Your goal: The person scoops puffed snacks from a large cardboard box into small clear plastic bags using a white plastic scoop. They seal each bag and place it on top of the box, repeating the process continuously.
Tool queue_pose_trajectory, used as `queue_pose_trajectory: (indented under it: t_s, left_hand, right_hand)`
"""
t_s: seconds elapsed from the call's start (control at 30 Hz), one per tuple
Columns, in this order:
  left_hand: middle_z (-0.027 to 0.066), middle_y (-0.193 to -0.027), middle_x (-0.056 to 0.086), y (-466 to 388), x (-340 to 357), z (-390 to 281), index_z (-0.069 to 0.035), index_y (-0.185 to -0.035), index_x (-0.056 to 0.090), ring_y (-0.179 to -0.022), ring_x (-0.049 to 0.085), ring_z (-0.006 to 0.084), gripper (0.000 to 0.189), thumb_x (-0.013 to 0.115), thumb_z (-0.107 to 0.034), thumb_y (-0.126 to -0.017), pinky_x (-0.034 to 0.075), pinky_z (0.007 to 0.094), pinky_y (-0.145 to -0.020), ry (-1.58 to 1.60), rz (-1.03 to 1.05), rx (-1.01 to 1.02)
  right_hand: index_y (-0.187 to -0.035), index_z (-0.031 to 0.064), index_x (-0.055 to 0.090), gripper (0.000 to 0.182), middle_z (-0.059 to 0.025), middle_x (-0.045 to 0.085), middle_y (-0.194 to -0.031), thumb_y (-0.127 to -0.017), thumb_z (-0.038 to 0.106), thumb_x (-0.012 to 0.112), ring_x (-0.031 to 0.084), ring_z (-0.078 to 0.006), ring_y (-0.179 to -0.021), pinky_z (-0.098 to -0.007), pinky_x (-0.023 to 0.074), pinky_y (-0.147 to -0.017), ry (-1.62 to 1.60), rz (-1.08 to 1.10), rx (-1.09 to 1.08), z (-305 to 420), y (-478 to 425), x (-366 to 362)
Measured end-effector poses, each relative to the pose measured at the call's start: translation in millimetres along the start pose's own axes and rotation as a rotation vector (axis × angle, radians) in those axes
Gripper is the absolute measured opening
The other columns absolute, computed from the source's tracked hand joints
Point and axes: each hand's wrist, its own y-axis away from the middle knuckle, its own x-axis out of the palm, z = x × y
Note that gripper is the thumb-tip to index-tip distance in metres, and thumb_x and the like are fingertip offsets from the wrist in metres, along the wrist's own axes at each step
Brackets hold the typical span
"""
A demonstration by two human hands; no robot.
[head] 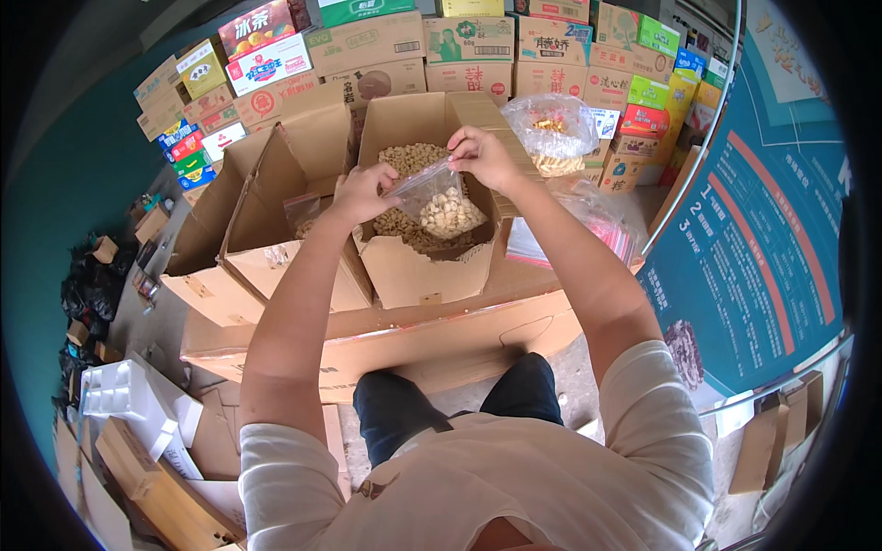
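A clear plastic zip bag (451, 209), partly filled with pale, roundish pieces, hangs tilted between my two hands. Its left top edge is pinched by my left hand (364, 193), and the right end of that edge by my right hand (482, 158). Below and behind the bag is an open cardboard box (406, 275) holding many loose tan pieces of the same kind. Another open cardboard box (286, 258) stands to the left, with a zip bag (302, 212) inside, partly hidden by my left forearm. The exact kind of food cannot be told.
Flat zip bags (527, 242) lie right of the box, near a large clear bag of snack pieces (557, 131). A further open box (213, 275) is at the left. Stacked cartons (468, 48) rise behind; a printed banner (765, 227) stands at the right.
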Motion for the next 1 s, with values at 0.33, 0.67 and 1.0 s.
queue_pose_trajectory:
  t_s: [0.33,0.67,1.0]
  left_hand:
    - [0.0061,-0.082,0.069,-20.0,23.2,-47.1,-0.007,-0.086,0.068,-0.077,0.066,0.0182,0.014,0.072,-0.017,-0.077,0.052,0.0316,-0.073,0.185,-0.045,-0.024]
    - [0.0062,-0.079,0.068,-20.6,21.7,-47.8,-0.008,-0.083,0.068,-0.075,0.067,0.0183,0.011,0.070,-0.017,-0.076,0.052,0.0313,-0.072,0.138,-0.040,0.030]
    - [0.0053,-0.080,0.069,-21.1,26.4,-50.7,-0.009,-0.084,0.069,-0.075,0.067,0.0166,0.013,0.072,-0.017,-0.075,0.052,0.0304,-0.071,0.179,-0.009,-0.003]
  right_hand:
    - [-0.087,-0.0002,0.060,0.021,-0.0070,0.067,-0.076,-0.070,-0.007,0.071,0.064,-0.0129,-0.071,-0.0275,0.0505,-0.066,0.145,0.025,-0.033,8.7,6.9,15.0]
    - [-0.079,0.0013,0.066,0.007,-0.0021,0.065,-0.076,-0.077,0.004,0.072,0.057,-0.0079,-0.071,-0.0244,0.0471,-0.067,0.105,0.102,0.075,-23.7,8.6,9.0]
    - [-0.079,0.0015,0.067,0.006,-0.0032,0.067,-0.079,-0.077,0.003,0.072,0.060,-0.0090,-0.074,-0.0247,0.0490,-0.071,0.018,0.127,0.093,-22.4,9.4,9.9]
